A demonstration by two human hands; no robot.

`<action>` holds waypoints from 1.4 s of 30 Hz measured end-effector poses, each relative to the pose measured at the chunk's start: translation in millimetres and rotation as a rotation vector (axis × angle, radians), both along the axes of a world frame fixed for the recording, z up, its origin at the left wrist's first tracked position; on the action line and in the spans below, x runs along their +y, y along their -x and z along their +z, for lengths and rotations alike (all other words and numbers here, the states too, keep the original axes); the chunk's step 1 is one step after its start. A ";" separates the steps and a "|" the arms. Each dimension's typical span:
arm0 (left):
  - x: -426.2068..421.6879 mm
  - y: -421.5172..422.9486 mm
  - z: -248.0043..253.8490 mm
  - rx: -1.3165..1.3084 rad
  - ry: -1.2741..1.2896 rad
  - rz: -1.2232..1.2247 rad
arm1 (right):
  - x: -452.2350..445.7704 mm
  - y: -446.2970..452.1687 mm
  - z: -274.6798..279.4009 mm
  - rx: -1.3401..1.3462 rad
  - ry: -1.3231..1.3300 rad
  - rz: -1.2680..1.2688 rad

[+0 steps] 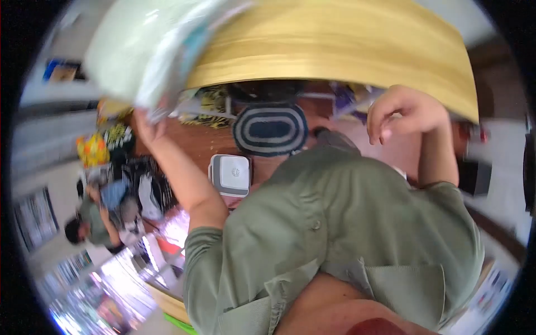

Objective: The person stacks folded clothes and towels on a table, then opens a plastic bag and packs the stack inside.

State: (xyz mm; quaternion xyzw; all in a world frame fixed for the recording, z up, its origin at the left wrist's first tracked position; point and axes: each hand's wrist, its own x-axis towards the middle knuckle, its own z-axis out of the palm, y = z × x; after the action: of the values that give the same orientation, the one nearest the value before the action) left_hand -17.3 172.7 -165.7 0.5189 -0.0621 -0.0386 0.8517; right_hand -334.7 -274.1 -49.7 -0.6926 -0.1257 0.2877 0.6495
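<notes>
My left hand (pixel 149 127) is raised at the left, its fingers closed on the lower edge of a large pale item in clear plastic wrapping (pixel 148 56). Motion smears the item, and I cannot make out what the wrapping contains. Part of it covers the left end of the yellow wood-grain table (pixel 335 42). Near the table's front edge on the right, my right hand (pixel 407 110) hangs with loosely bent fingers apart and nothing visible in them.
Below the table lies an oval striped mat (pixel 270 129) on the reddish floor. A grey and white plastic bin (pixel 231 175) stands beside my body. Another person (pixel 95 218) sits at the far left, near several bags. A yellow patterned bag (pixel 92 149) is among them.
</notes>
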 end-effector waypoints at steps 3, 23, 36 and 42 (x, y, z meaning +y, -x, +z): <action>10.1 -11.3 -1.0 -0.010 0.030 0.041 | -42.1 74.4 -116.7 0.530 0.319 -0.666; -4.7 16.8 24.9 0.060 -0.004 0.053 | -198.2 104.3 -366.7 0.702 0.398 -2.224; -9.2 18.8 25.4 0.017 0.271 -0.350 | -219.5 121.1 -393.0 0.693 0.168 -2.252; -9.0 21.2 27.7 -0.011 0.046 -0.022 | -142.4 104.5 -275.1 0.748 0.614 -2.321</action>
State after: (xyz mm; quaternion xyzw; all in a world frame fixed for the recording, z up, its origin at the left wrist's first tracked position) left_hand -38.6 163.7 -138.0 0.4986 -0.0732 -0.0437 0.8626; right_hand -439.2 -416.5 -324.7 -0.3935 0.8199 -0.2562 0.3276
